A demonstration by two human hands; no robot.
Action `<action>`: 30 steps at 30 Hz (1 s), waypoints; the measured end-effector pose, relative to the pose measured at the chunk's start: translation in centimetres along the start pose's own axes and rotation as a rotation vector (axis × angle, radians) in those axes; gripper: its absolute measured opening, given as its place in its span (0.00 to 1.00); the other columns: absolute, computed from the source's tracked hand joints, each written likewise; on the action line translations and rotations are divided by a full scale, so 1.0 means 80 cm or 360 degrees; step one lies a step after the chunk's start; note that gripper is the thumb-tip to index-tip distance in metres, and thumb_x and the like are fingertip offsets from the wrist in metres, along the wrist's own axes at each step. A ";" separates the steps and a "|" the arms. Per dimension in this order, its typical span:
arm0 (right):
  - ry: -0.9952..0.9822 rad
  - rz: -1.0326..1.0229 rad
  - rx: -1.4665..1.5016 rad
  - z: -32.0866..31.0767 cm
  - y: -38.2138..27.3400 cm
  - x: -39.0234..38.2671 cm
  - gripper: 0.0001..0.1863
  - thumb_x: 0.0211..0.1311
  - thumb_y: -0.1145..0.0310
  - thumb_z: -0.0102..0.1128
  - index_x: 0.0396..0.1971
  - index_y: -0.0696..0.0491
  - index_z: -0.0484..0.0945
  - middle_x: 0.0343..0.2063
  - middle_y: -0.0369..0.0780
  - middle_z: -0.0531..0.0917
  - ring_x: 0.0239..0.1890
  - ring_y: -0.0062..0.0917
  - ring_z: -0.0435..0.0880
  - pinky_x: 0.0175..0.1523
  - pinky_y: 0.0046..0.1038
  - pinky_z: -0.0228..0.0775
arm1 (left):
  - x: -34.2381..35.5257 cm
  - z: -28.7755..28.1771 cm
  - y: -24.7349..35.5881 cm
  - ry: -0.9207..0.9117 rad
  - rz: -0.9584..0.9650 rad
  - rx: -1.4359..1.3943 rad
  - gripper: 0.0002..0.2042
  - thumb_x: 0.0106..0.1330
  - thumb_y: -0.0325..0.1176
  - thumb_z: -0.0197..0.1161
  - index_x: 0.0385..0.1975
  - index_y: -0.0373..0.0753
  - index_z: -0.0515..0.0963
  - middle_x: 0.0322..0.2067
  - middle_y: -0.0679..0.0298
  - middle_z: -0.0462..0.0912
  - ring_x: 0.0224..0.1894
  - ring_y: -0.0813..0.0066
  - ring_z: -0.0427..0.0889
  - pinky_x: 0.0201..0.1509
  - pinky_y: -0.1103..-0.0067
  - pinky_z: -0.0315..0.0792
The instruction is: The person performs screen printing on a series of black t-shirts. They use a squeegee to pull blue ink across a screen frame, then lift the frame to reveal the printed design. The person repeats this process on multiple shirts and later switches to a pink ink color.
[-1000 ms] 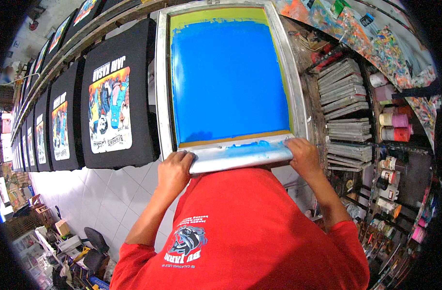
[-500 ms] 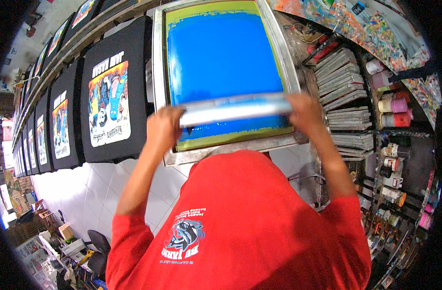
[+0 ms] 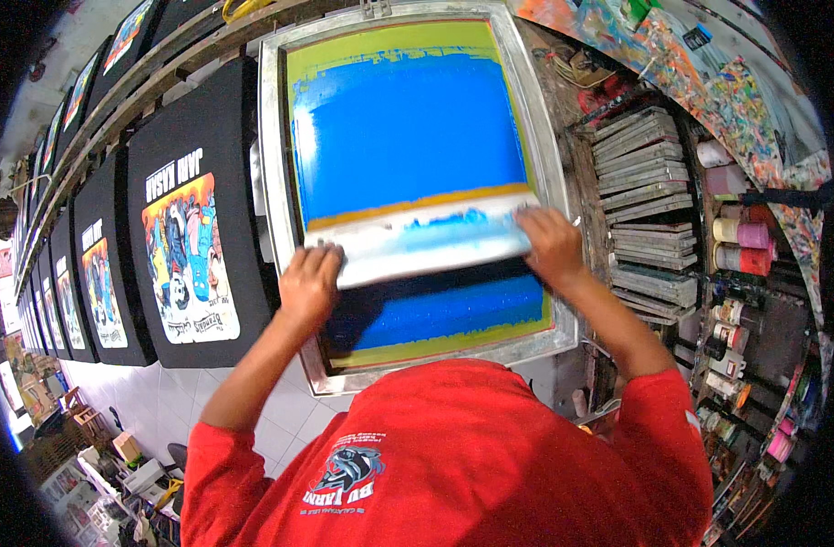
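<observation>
Left hand [image 3: 309, 284], right hand [image 3: 552, 241] gripping squeegee [image 3: 426, 244] ends, undersides hidden | squeegee above screen-printing frame's [image 3: 274, 137] near half, blade contact unclear | frame's near edge partly covered by red T-shirt [image 3: 535, 456]

a screen-printing workshop: inked screen [image 3: 403, 128], printed black cloth [image 3: 191, 255].

Blue-smeared squeegee [image 3: 426, 241], across blue-inked screen [image 3: 408, 128]

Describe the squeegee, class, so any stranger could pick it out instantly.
Find the large grey frame around blue ink. Across it, between the left hand and right hand, is the squeegee, a silvery bar. Its amber edge and blue smear set it apart from the frame.
</observation>
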State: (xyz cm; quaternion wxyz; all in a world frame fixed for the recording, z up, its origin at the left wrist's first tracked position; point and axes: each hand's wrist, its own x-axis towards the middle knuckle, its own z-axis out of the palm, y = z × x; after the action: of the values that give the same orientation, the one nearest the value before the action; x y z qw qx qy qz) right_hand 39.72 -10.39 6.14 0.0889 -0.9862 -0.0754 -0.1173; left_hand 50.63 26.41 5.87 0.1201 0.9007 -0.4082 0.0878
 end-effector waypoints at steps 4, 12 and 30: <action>0.0069 -0.0019 -0.0046 0.033 0.059 0.107 0.17 0.44 0.77 0.57 0.38 0.52 0.78 0.39 0.42 0.82 0.42 0.36 0.80 0.45 0.36 0.75 | 0.094 0.027 -0.064 0.0135 -0.0015 0.0101 0.10 0.50 0.24 0.59 0.33 0.40 0.77 0.34 0.59 0.81 0.36 0.58 0.78 0.38 0.70 0.76; -0.0148 -0.0012 0.0036 -0.030 0.097 0.252 0.13 0.43 0.62 0.66 0.30 0.50 0.81 0.28 0.47 0.82 0.33 0.43 0.82 0.40 0.43 0.73 | 0.235 -0.034 -0.149 -0.0115 -0.0102 -0.0145 0.12 0.47 0.33 0.68 0.32 0.38 0.82 0.30 0.50 0.82 0.34 0.51 0.82 0.40 0.65 0.76; -0.0293 0.0161 0.0167 -0.066 -0.088 -0.146 0.26 0.31 0.77 0.64 0.40 0.54 0.78 0.41 0.41 0.81 0.44 0.36 0.79 0.48 0.35 0.72 | -0.144 -0.036 0.103 -0.0051 -0.0114 -0.0175 0.12 0.47 0.27 0.63 0.34 0.39 0.80 0.33 0.64 0.81 0.35 0.68 0.79 0.34 0.77 0.76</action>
State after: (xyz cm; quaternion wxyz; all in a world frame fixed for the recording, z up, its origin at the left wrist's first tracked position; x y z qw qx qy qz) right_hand 26.14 -6.02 9.49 0.1390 -0.9894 -0.0395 -0.0174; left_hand 36.72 30.21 6.82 0.1660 0.9081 -0.3817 0.0465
